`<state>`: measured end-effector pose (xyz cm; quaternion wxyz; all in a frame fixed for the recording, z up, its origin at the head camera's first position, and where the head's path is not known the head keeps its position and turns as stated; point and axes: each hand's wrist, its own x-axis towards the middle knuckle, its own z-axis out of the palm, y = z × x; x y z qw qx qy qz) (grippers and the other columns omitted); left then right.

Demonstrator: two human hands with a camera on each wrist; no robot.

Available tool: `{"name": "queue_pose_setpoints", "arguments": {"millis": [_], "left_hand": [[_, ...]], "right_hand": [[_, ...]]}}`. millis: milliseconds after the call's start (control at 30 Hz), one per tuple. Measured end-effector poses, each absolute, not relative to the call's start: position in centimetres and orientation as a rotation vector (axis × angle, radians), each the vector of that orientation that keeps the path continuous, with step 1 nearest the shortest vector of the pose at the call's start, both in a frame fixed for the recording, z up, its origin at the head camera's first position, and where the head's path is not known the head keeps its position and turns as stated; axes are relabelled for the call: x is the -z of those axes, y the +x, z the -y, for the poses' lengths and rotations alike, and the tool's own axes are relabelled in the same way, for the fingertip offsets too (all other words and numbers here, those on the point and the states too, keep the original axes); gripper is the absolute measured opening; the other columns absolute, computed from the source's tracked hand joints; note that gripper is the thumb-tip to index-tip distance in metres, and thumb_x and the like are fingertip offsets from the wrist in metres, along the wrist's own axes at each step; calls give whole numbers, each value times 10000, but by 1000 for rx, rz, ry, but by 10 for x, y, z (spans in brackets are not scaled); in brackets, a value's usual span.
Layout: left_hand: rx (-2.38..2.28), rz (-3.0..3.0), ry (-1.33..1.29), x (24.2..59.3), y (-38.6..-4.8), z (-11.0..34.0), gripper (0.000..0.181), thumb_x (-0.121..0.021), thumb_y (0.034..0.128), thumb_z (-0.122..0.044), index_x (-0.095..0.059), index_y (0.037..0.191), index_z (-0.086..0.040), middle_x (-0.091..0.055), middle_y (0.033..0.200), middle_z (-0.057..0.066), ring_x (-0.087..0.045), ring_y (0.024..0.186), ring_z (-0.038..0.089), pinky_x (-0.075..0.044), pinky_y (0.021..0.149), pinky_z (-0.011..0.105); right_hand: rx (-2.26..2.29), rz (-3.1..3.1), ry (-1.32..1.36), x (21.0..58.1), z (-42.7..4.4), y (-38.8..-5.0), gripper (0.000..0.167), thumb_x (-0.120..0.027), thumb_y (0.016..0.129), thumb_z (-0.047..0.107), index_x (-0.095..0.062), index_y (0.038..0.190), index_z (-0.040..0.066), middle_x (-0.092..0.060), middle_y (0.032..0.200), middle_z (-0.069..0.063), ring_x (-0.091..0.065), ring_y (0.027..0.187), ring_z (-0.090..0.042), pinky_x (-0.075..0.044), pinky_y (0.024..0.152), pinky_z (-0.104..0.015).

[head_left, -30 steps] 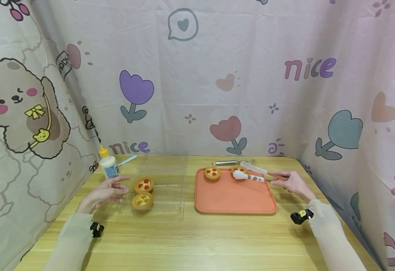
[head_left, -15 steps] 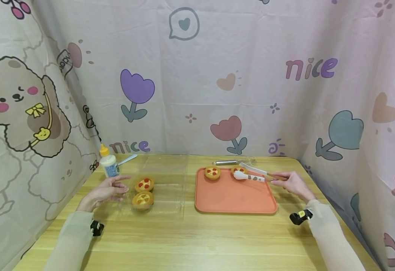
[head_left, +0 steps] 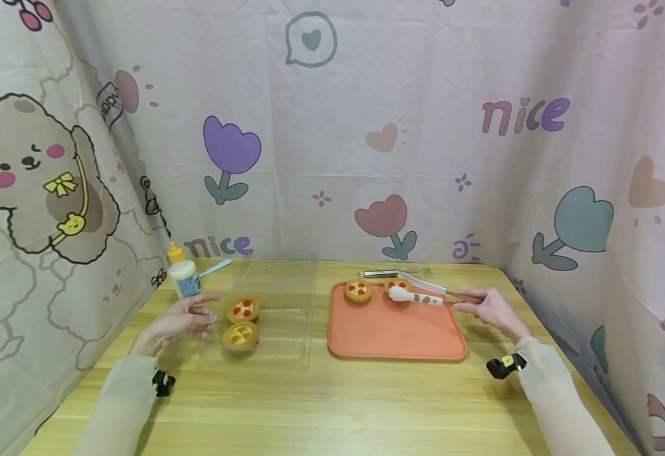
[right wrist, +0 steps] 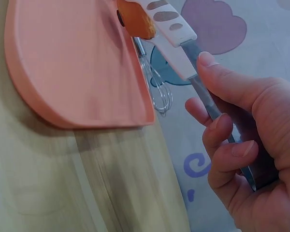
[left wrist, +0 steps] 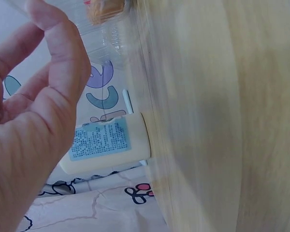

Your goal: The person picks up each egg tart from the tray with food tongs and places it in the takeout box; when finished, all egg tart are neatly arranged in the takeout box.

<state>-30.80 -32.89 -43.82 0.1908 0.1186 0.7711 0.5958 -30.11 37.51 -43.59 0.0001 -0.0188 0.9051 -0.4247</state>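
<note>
My right hand [head_left: 494,310] grips a pair of tongs [head_left: 418,297] with white heads; in the right wrist view, thumb and fingers wrap the metal arms. Between the tong heads is a toy tart [head_left: 396,285] with red toppings, at the back of the orange tray [head_left: 395,335]. A second red-topped tart [head_left: 358,291] sits to its left. My left hand [head_left: 175,323] is beside the left wall of a clear plastic box [head_left: 284,323], fingers loosely bent and spread; contact is hard to tell. Inside are a red-topped tart [head_left: 243,310] and a yellow-topped tart [head_left: 240,337].
A white bottle [head_left: 185,278] with a yellow cap stands behind my left hand, beside a light blue stick-like utensil [head_left: 215,266]. A whisk [head_left: 386,273] lies behind the tray. Printed curtains [head_left: 310,158] enclose the wooden table [head_left: 310,405].
The tongs and the tart between their heads have shifted slightly left along the tray's back edge. My left hand stays by the box.
</note>
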Motion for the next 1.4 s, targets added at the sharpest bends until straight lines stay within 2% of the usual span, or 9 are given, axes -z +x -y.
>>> {"name": "queue_pose_setpoints", "arguments": {"millis": [267, 500, 700, 1000, 1133, 1233, 1400], "left_hand": [[-1692, -2160, 280, 438, -308, 327, 743, -601, 955, -65, -145, 1535, 23, -536, 1025, 73, -618, 871, 198, -594, 776, 356], [-1696, -2151, 292, 438, -309, 326, 731, -584, 963, -56, -134, 1532, 34, -545, 1038, 102, -622, 862, 196, -595, 764, 348], [-1698, -2150, 298, 436, -307, 327, 732, -583, 963, -54, -127, 1529, 42, -549, 1023, 92, -626, 858, 199, -596, 757, 344], [-1700, -2146, 292, 436, -307, 326, 725, -576, 967, -50, -128, 1530, 39, -550, 1027, 104, -625, 850, 193, -596, 745, 334], [-1706, -2149, 275, 436, -307, 326, 725, -580, 964, -48, -137, 1532, 33, -549, 1040, 114, -625, 854, 198, -596, 749, 336], [-1705, -2157, 265, 436, -307, 326, 725, -584, 962, -48, -142, 1532, 30, -548, 1037, 109, -626, 855, 200, -597, 751, 337], [-1703, -2158, 273, 436, -306, 326, 725, -588, 963, -55, -144, 1530, 33, -547, 1021, 95, -626, 850, 197, -597, 747, 333]], "right_hand": [[1352, -2795, -96, 432, -366, -300, 599, -770, 840, 358, -609, 1328, 52, -660, 1233, -196, -391, 512, -68, -381, 437, -236], [1395, -2763, -123, 428, -359, -299, 577, -776, 837, 337, -619, 1324, 70, -687, 1173, -169, -312, 435, -55, -329, 391, -222], [1358, -2788, -158, 425, -354, -299, 580, -787, 817, 383, -648, 1292, 81, -695, 1151, -142, -347, 471, -61, -344, 410, -215], [1359, -2768, -176, 421, -338, -299, 536, -782, 831, 317, -646, 1293, 83, -692, 1106, -151, -319, 466, -68, -335, 420, -220], [1397, -2738, -173, 419, -329, -299, 560, -800, 810, 325, -647, 1296, 91, -680, 835, -96, -314, 448, -62, -333, 410, -212], [1421, -2717, -197, 417, -322, -299, 590, -808, 798, 340, -641, 1302, 82, -552, 654, 5, -304, 431, -61, -316, 401, -207], [1432, -2701, -231, 414, -314, -300, 590, -808, 800, 336, -638, 1304, 81, -397, 560, 94, -302, 428, -70, -300, 400, -205]]}}
